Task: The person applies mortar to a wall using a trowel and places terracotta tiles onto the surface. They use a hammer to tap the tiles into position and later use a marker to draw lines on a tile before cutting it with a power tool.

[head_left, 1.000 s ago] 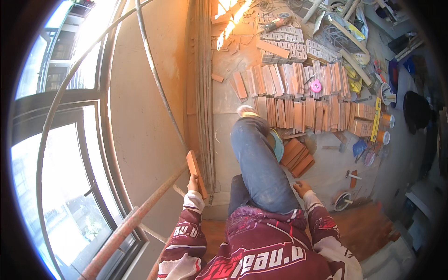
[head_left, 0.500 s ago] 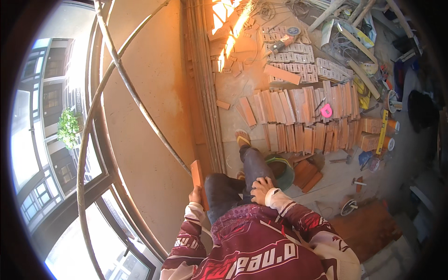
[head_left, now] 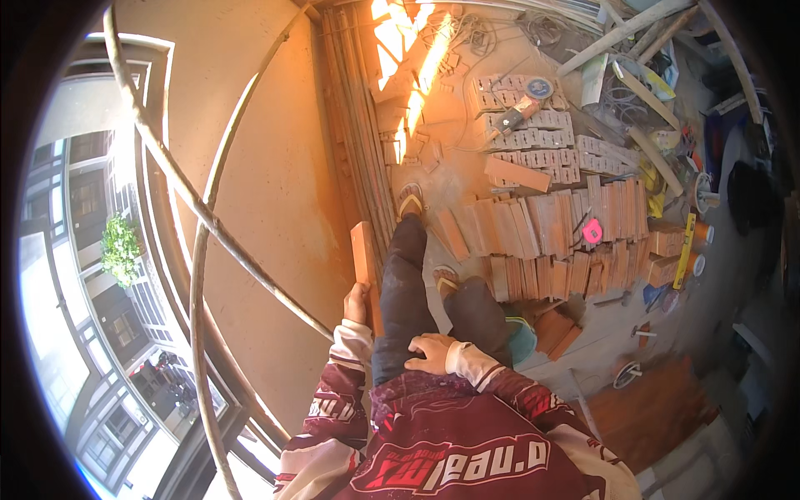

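My left hand [head_left: 357, 304] grips a long orange-red clay tile [head_left: 363, 252] by its lower half. The tile points forward beside my left leg. My right hand [head_left: 431, 353] lies on the front of my left thigh with its fingers spread, holding nothing. Ahead and to the right, two rows of similar clay tiles [head_left: 533, 225] stand on edge, packed side by side. A pink tape measure [head_left: 592, 231] rests on them. One loose tile [head_left: 517, 173] lies flat across the far side of the stacks.
Crossed poles [head_left: 179, 179] rise along the wall at left. Hollow bricks [head_left: 533, 136] bear an angle grinder [head_left: 518, 115]. A green bucket [head_left: 522, 340] stands by my right leg. A yellow level [head_left: 685, 252] and wooden poles [head_left: 654, 158] lie at right, and long planks [head_left: 364, 142] run along the wall base.
My left foot has stepped forward past the right one. My left hand carries the tile along. My right hand has shifted from my right thigh to my left thigh.
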The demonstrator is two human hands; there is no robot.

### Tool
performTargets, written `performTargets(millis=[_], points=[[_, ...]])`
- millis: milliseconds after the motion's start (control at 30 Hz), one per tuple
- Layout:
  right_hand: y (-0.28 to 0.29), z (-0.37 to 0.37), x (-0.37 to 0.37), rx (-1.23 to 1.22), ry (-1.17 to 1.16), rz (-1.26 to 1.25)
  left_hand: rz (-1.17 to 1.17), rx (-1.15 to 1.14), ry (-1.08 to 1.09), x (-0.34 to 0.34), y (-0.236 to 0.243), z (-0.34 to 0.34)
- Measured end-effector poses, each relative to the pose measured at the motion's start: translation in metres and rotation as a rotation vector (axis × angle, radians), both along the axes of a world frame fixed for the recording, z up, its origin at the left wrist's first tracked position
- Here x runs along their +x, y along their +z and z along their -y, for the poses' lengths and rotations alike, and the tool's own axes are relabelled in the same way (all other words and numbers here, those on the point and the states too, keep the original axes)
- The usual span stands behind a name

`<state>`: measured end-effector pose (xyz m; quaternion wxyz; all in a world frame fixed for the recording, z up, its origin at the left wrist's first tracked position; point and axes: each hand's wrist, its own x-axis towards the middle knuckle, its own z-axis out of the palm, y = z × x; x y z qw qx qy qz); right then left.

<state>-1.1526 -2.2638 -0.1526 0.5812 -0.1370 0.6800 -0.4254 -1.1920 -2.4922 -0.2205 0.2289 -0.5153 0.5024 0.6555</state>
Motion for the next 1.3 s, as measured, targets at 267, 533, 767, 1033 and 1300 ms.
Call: performTargets(millis=[267, 533, 767, 1033, 1300], points=[[-0.004, 0.059, -0.076, -0.107, -0.085, 0.038, -0.006, 0.304, -0.035, -0.195, -0.002, -0.029], [0.02, 0.055, -0.157, -0.372, -0.081, 0.321, 0.004, 0.336, -0.083, -0.302, -0.001, -0.049], [-0.035, 0.033, -0.199, -0.358, -0.199, 0.249, -0.04, 0.36, -0.191, -0.35, -0.095, -0.054], [-0.181, -0.114, -0.303, 0.112, -0.978, -0.323, -0.147, 0.211, -0.28, -0.427, -0.224, -0.048], [-0.307, -0.217, -0.422, 0.545, -1.134, -0.694, -0.359, 0.099, -0.342, -0.52, -0.329, -0.039]])
